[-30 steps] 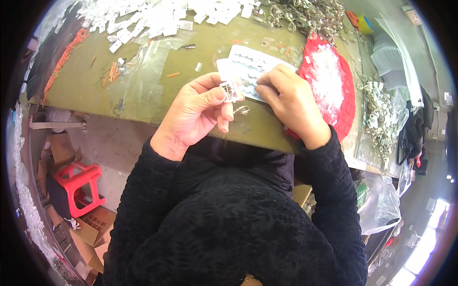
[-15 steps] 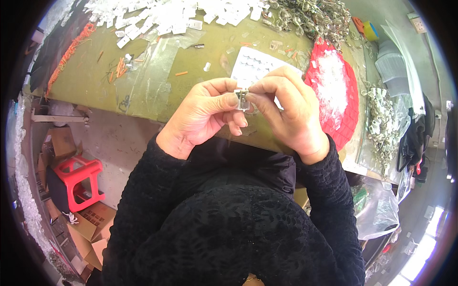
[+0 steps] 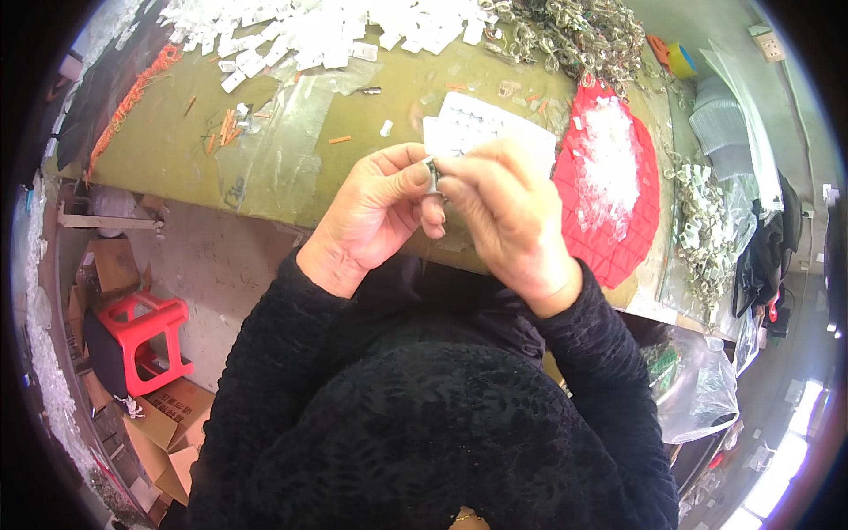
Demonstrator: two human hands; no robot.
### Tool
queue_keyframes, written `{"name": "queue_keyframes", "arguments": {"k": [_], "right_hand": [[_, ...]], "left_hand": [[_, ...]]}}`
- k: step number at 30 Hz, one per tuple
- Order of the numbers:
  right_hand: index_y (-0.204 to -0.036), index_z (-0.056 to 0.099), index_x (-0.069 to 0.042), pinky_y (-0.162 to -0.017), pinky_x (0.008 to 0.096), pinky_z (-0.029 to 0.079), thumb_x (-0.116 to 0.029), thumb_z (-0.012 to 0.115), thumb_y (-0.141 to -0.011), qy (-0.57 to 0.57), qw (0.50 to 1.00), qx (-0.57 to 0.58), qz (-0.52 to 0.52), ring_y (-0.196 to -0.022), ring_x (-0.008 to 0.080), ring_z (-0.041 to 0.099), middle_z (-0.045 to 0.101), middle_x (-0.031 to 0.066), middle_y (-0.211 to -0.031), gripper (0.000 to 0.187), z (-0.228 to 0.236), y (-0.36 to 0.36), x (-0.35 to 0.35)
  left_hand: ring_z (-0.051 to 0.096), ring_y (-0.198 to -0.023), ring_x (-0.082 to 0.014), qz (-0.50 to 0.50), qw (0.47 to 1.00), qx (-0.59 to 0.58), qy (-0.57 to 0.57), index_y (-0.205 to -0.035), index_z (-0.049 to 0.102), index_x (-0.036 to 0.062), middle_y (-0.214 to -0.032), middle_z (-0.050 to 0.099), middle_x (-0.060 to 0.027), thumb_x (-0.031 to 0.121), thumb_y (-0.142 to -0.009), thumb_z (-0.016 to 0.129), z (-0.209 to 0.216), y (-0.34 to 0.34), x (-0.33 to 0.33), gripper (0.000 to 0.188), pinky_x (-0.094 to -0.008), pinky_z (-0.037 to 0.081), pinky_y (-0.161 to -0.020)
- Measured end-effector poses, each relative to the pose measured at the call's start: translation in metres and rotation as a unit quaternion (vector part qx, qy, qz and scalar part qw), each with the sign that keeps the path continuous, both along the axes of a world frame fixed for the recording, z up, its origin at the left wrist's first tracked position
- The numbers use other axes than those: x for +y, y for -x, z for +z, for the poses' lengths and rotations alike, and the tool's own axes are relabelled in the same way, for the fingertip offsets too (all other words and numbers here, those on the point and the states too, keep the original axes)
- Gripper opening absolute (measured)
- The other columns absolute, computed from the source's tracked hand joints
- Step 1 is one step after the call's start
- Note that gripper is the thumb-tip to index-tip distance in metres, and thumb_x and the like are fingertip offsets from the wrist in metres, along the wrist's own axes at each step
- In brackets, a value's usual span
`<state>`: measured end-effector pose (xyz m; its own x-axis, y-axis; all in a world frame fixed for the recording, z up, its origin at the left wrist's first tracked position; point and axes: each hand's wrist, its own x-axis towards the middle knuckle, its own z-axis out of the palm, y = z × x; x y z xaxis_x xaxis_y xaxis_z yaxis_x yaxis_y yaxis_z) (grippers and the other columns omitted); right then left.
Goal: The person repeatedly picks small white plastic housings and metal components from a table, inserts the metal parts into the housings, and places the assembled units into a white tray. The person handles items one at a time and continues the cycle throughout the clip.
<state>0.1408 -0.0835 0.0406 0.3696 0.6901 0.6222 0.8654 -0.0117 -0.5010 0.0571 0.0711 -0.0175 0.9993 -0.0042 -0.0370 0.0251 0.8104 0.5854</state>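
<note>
In front of my body, both hands are raised at the near edge of the table. My left hand (image 3: 375, 203) pinches a small pale rectangular piece (image 3: 434, 183) with a dark part between thumb and fingers. My right hand (image 3: 517, 216) is closed on the same piece from the other side, its thumb and forefinger meeting the left fingertips. Fingers cover most of the piece, so its exact kind does not show. Just beyond the hands lies a white sheet (image 3: 481, 119) with rows of round marks, partly hidden by the right hand.
White flat pieces (image 3: 300, 35) are heaped at the back, beside tangled metallic loops (image 3: 583, 35). Clear plastic bits (image 3: 605, 168) lie on a red cloth (image 3: 649, 208) at right. Orange strips (image 3: 228, 128) lie at left. A red stool (image 3: 146, 340) stands below, beside a cardboard box (image 3: 172, 415).
The small piece has turned from showing its broad face to a narrow side. My right hand has moved slightly left and closer around it.
</note>
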Motion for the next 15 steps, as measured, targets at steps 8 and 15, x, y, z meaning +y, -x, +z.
{"name": "queue_keyframes", "arguments": {"k": [8,15], "right_hand": [[-0.124,0.062,-0.002,-0.075,0.0360,0.051,-0.005,0.067,-0.090,0.023,0.998,0.052,0.014,-0.085,0.0259,0.063,0.061,0.0115,-0.100,0.035,-0.007,0.011,-0.009],[-0.123,0.062,-0.002,-0.077,0.0290,0.049,-0.005,0.060,-0.093,0.037,0.988,0.134,-0.063,-0.092,0.0197,0.062,0.063,0.0119,-0.102,0.030,0.025,-0.001,-0.021]], "left_hand": [[0.060,-0.065,-0.0070,0.029,0.999,0.011,-0.015,-0.120,0.060,0.0006,-0.090,0.066,-0.0025,0.025,-0.091,0.070,-0.003,0.000,0.000,0.039,-0.0209,0.050,-0.055],[0.065,-0.061,-0.0143,-0.026,0.999,-0.018,-0.007,-0.107,0.062,-0.0036,-0.089,0.069,-0.0123,0.010,-0.092,0.065,0.009,0.005,-0.001,0.021,-0.0300,0.058,-0.055]]}}
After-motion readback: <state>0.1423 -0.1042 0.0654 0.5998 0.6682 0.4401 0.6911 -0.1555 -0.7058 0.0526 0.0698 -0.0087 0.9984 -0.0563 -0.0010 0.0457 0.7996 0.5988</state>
